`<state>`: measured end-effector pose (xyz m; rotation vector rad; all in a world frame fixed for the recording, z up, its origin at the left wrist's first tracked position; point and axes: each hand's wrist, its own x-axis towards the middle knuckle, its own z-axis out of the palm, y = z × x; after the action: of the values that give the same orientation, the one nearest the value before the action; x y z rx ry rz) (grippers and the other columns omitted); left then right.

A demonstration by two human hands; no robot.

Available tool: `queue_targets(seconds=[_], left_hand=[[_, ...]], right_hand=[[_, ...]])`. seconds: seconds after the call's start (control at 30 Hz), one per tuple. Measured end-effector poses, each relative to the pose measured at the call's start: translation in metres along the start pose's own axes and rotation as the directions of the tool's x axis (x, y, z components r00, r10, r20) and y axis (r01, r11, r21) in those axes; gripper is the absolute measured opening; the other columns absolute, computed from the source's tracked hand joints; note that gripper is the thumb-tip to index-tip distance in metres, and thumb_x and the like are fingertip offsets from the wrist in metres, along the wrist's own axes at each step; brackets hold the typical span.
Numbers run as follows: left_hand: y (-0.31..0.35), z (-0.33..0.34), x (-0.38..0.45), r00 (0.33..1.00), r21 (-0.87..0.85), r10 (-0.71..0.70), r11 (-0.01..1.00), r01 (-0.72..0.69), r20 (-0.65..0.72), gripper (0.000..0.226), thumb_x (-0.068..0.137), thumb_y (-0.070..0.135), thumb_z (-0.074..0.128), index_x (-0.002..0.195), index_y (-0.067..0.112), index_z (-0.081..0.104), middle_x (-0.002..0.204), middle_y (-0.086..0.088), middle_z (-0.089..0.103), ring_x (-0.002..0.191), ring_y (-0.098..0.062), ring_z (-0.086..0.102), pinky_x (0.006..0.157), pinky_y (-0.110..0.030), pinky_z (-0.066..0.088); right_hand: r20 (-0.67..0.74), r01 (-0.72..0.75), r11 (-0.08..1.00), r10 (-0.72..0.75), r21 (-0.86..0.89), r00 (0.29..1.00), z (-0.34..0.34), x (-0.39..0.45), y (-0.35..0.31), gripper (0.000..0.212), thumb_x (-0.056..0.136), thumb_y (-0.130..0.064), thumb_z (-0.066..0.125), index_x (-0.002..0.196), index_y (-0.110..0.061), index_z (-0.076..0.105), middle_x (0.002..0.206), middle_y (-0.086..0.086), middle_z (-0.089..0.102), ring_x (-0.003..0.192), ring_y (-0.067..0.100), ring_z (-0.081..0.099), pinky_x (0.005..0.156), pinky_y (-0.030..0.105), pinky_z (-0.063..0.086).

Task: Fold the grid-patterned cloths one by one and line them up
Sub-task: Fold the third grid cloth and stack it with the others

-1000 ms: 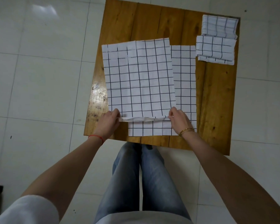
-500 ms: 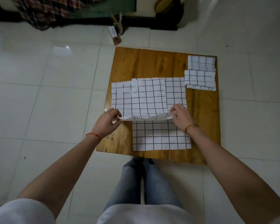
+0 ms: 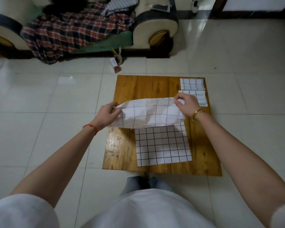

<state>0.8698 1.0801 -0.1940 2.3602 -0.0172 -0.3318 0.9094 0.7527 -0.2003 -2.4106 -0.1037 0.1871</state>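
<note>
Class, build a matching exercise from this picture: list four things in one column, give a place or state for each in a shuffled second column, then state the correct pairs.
Things
1. white grid-patterned cloth in the air
2. flat white grid-patterned cloth
3. two folded grid-patterned cloths
4. red and blue plaid blanket

Places or states
A. draped over the sofa
B. pinched at its corners by the left hand and right hand
C. far right corner of the wooden board
D. spread flat on the near part of the board

Pairs: 1-B, 2-D, 3-C, 4-A
</note>
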Motion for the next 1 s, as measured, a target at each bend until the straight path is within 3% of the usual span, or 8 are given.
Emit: queue_targets(seconds=[0.13, 0.23, 0.33, 0.43, 0.53, 0.63, 0.8, 1.0], left_hand=[[0.001, -0.016, 0.010, 0.989, -0.090, -0.085, 0.991, 0.096, 0.118, 0.044, 0.084, 0.049, 0.042, 0.098, 0.011, 0.060, 0.094, -0.006, 0.061, 0.087, -0.026, 0.058, 0.068, -0.029, 0.045], [0.004, -0.024, 0.013, 0.961, -0.156, -0.094, 0.978, 0.138, 0.260, 0.067, 0.074, 0.063, 0.049, 0.118, 0.013, 0.058, 0.105, -0.004, 0.064, 0.090, -0.021, 0.063, 0.071, -0.027, 0.050], [0.002, -0.033, 0.019, 0.905, -0.156, -0.124, 0.967, 0.202, 0.406, 0.084, 0.070, 0.075, 0.054, 0.130, 0.016, 0.052, 0.116, -0.002, 0.062, 0.098, -0.018, 0.062, 0.072, -0.026, 0.049], [-0.005, -0.038, 0.026, 0.846, -0.133, -0.146, 0.960, 0.247, 0.513, 0.073, 0.081, 0.073, 0.051, 0.133, 0.022, 0.048, 0.125, 0.000, 0.060, 0.107, -0.018, 0.061, 0.086, -0.033, 0.050], [-0.001, -0.040, 0.028, 0.790, -0.253, -0.095, 0.918, 0.305, 0.606, 0.048, 0.092, 0.056, 0.048, 0.130, 0.027, 0.052, 0.123, 0.001, 0.065, 0.108, -0.019, 0.065, 0.091, -0.035, 0.050], [-0.003, -0.035, 0.035, 0.815, -0.268, -0.147, 0.899, 0.347, 0.560, 0.032, 0.094, 0.048, 0.050, 0.116, 0.026, 0.059, 0.109, 0.000, 0.071, 0.095, -0.016, 0.070, 0.079, -0.030, 0.055], [-0.024, -0.015, 0.053, 0.917, -0.322, -0.175, 0.899, 0.298, 0.360, 0.074, 0.072, 0.058, 0.066, 0.125, 0.007, 0.057, 0.116, -0.012, 0.065, 0.103, -0.028, 0.065, 0.087, -0.041, 0.056], [-0.039, 0.018, 0.089, 0.987, -0.147, -0.150, 0.977, 0.157, 0.058, 0.030, 0.091, 0.033, 0.062, 0.104, 0.006, 0.068, 0.097, -0.008, 0.067, 0.091, -0.022, 0.061, 0.079, -0.034, 0.051]], right_hand=[[0.145, -0.088, 0.996, 0.083, 0.030, 0.986, -0.014, 0.005, -0.002, 0.016, 0.091, -0.018, 0.055, 0.102, -0.010, 0.065, 0.109, 0.000, 0.059, 0.104, 0.015, 0.052, 0.075, 0.024, 0.044], [0.217, -0.151, 0.984, 0.128, 0.092, 0.968, -0.021, 0.007, -0.004, 0.014, 0.090, -0.018, 0.057, 0.098, -0.011, 0.066, 0.109, 0.004, 0.060, 0.104, 0.021, 0.056, 0.063, 0.020, 0.045], [0.260, -0.221, 0.968, 0.184, 0.121, 0.948, -0.027, 0.009, -0.009, 0.012, 0.091, -0.017, 0.057, 0.098, -0.013, 0.066, 0.107, 0.003, 0.060, 0.100, 0.020, 0.057, 0.069, 0.025, 0.050], [0.406, -0.378, 0.896, 0.263, 0.235, 0.875, -0.034, 0.012, -0.008, 0.010, 0.092, -0.016, 0.058, 0.097, -0.016, 0.066, 0.109, 0.007, 0.063, 0.099, 0.022, 0.061, 0.085, 0.036, 0.054], [0.537, -0.529, 0.767, 0.292, 0.363, 0.792, -0.041, 0.016, -0.008, 0.022, 0.092, -0.010, 0.055, 0.113, -0.007, 0.061, 0.112, 0.006, 0.060, 0.098, 0.017, 0.060, 0.083, 0.026, 0.053], [0.533, -0.568, 0.730, 0.329, 0.379, 0.779, -0.039, 0.023, -0.003, 0.033, 0.091, -0.008, 0.057, 0.123, -0.003, 0.056, 0.121, 0.007, 0.055, 0.099, 0.015, 0.058, 0.084, 0.025, 0.051], [0.349, -0.507, 0.817, 0.407, 0.275, 0.844, -0.020, 0.036, 0.008, 0.030, 0.090, -0.016, 0.061, 0.118, -0.008, 0.059, 0.116, 0.004, 0.054, 0.088, 0.010, 0.056, 0.071, 0.024, 0.050], [0.062, -0.375, 0.919, 0.370, 0.124, 0.927, 0.017, 0.062, 0.033, 0.027, 0.089, -0.022, 0.062, 0.113, -0.011, 0.063, 0.133, 0.007, 0.054, 0.128, 0.024, 0.044, 0.096, 0.029, 0.035]])
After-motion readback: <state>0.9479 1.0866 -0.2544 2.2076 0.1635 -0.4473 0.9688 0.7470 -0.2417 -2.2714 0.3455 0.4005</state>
